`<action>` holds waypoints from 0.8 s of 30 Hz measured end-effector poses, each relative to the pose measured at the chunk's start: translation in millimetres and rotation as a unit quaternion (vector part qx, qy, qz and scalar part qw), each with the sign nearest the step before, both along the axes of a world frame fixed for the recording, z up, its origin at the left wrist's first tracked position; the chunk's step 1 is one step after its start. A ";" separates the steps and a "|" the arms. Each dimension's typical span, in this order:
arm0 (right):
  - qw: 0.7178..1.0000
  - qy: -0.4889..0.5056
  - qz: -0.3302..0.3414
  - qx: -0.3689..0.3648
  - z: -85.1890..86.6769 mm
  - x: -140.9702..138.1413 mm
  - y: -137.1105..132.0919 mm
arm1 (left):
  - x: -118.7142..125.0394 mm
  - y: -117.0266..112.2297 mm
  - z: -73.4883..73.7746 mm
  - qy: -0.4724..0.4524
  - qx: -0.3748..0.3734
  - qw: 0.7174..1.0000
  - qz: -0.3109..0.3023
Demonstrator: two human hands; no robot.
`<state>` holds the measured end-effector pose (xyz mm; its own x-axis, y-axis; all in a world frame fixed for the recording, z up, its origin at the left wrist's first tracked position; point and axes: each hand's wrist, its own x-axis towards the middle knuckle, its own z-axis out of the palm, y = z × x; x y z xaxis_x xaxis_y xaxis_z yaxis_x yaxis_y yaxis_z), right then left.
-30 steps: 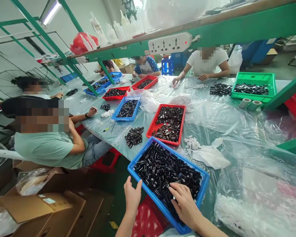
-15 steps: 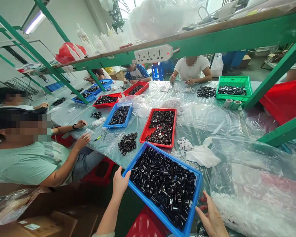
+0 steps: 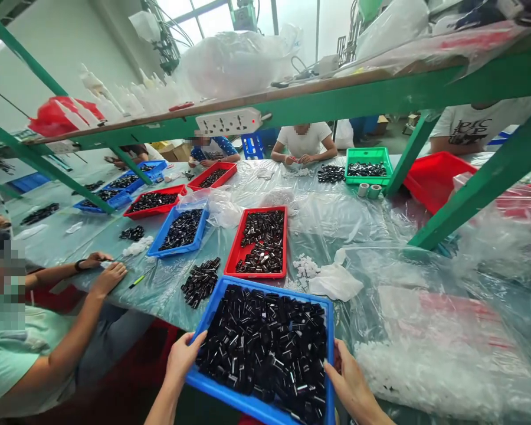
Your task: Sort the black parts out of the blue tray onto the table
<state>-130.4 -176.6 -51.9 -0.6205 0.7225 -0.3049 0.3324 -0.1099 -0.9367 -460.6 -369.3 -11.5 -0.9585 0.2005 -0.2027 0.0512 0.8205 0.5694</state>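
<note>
A blue plastic tray (image 3: 331,324), heaped with small shiny black parts (image 3: 265,348), is held between my two hands at the near edge of the table. My left hand (image 3: 181,357) grips its left side, thumb over the rim. On the opposite side, my right hand (image 3: 347,375) has its thumb on the rim and its fingers against the outer wall, partly hidden. Just beyond the tray stands a red tray (image 3: 230,265) of similar black parts. A loose pile of black parts (image 3: 200,282) lies to its left.
White pieces (image 3: 305,267) and a crumpled white bag (image 3: 336,282) lie right of the red tray. Clear bags of white material (image 3: 425,372) cover the near right. A green shelf frame (image 3: 460,198) crosses above the table. A co-worker's hands (image 3: 110,277) work at left.
The blue tray has turned straighter and shifted left in view, with both hands following. My right hand, earlier looser beside the tray, now grips its side. The view has swung right.
</note>
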 end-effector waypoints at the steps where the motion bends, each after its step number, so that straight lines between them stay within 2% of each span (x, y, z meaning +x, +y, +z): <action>1: 1.000 0.009 -0.009 0.003 6.5 -2.9 3.6 | -0.8 -2.2 3.8 -0.014 0.028 0.999 0.006; 3: 0.999 0.019 -0.027 0.014 18.3 -8.8 12.5 | -2.3 -4.1 11.4 -0.048 0.070 0.996 0.024; 6: 0.998 0.017 -0.046 0.042 31.3 -14.7 29.0 | -2.3 0.7 20.8 -0.059 0.081 0.994 0.044; 13: 0.990 -0.005 -0.102 0.094 44.7 -2.9 59.6 | 12.6 34.0 26.7 -0.075 0.112 0.989 0.062; 16: 0.983 -0.020 -0.149 0.101 48.4 12.9 70.1 | 24.4 50.4 26.8 -0.094 0.118 0.987 0.058; 19: 0.972 -0.033 -0.206 0.110 51.0 36.6 83.7 | 43.9 68.0 24.3 -0.124 0.129 0.983 0.029; 24: 0.954 -0.070 -0.272 0.108 48.6 100.3 112.7 | 97.4 103.6 6.2 -0.207 0.182 0.961 -0.027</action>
